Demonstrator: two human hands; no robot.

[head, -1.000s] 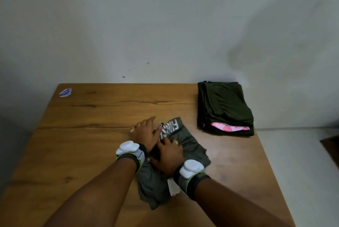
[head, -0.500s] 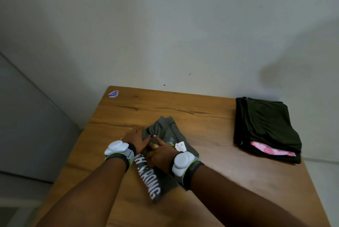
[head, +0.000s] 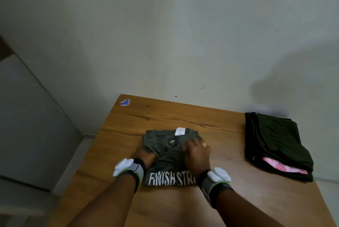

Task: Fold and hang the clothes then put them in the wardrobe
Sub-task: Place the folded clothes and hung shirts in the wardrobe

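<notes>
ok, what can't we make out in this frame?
Head view only:
- Left hand: fingers under a shirt fold; grip unclear.
- Right hand: blurred; pressing or pinching, cannot tell.
- Shirt print: end covered by the right wristband.
- Pink item: mostly buried in the dark pile.
- Sticker text: too small.

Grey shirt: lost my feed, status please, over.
Left hand tucked under left fold of grey shirt; right hand grips its middle. Shirt folded on table. Dark stack apart, right.
</notes>
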